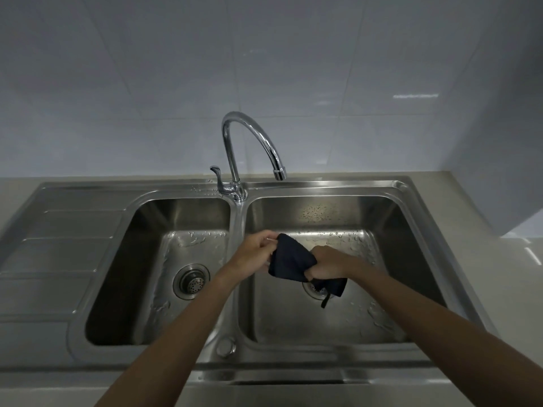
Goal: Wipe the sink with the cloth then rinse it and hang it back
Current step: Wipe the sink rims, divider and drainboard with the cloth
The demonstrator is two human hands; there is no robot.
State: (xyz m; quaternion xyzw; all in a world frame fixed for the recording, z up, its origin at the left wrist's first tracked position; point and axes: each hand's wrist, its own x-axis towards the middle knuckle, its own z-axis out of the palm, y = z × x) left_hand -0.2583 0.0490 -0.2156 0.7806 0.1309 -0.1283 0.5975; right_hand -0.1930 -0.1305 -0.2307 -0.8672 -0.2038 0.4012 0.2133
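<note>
Head camera, looking down at a stainless steel sink (323, 185) set in a pale worktop (17, 195), with a grey-white tiled wall (264, 54) behind it.

One cloth (291, 259) is in view. It is dark navy, nearly black, with a soft, slightly ribbed surface. It is held in the air above the right basin (382, 304), close to the ridge that divides the two basins, and is stretched between both hands. A small part hangs below the right fist, and a thin dark loop (325, 301) dangles from it over the drain.

Two bare hands reach in from the bottom edge. The left hand (255, 251) pinches the cloth's upper corner between thumb and curled fingers. The right hand (326, 262) is clenched round the bunched lower part of the cloth, knuckles up.

The sink has two basins: the left basin (141, 289) is the smaller one. There are two round drains: the left drain (191, 281) is fully visible with its perforated strainer, and the right drain (312, 287) is mostly hidden behind the cloth. Water droplets dot both basin floors and the back wall of the right basin.

One ribbed drainboard (58, 245) lies at the sink's left end. One chrome gooseneck faucet (249, 133) stands at the back rim on the divider, its spout over the right basin, with one lever handle (216, 171) on its left. One small round cap (225, 346) sits on the front rim.
</note>
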